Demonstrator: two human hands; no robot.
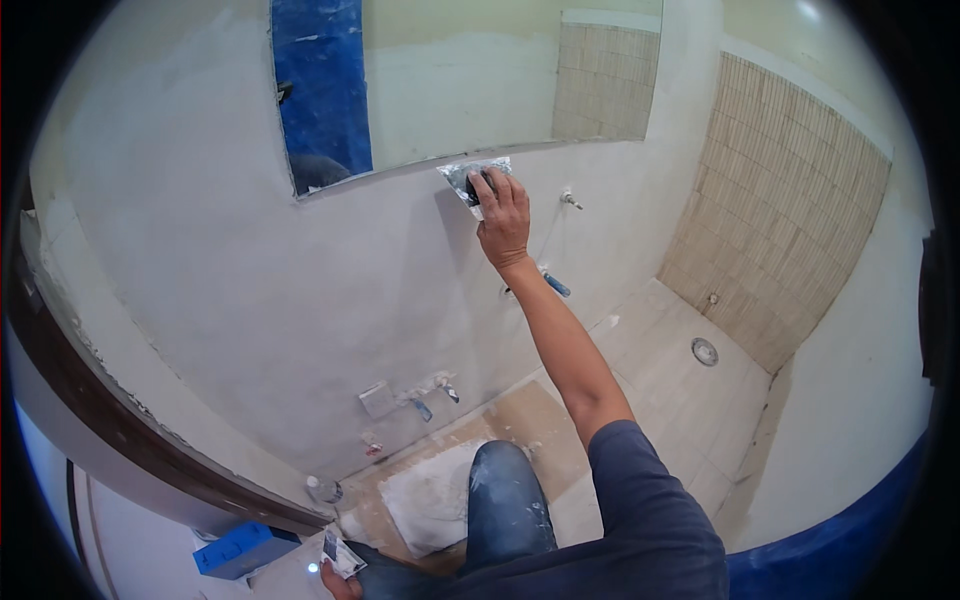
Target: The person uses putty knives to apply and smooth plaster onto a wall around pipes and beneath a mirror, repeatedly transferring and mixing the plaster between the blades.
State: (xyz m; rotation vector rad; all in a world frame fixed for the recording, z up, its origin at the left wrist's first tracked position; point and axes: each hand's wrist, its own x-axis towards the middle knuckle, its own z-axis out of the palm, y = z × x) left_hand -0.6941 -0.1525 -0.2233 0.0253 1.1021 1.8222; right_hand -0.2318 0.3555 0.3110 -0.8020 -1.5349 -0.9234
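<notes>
My right arm reaches up and forward, and my right hand (pixel 506 222) is closed round the dark handle of a broad putty knife (pixel 452 177). Its metal blade, smeared with white compound, lies against the pale plastered wall (pixel 250 290), just under the lower edge of a mirror (pixel 460 90). Down at the lower left, my left hand (pixel 340 584) grips a second putty knife (pixel 345 560), its blade also smeared white. That hand is partly cut off by the lower edge of the view.
Pipe stubs and a valve with a blue handle (pixel 556 285) stick out of the wall; more fittings (pixel 425 403) sit lower. A white bag (pixel 430 500) lies on cardboard by my knee. A blue box (pixel 245 550) stands lower left. Right are a tiled wall (pixel 780 210) and floor drain (pixel 704 351).
</notes>
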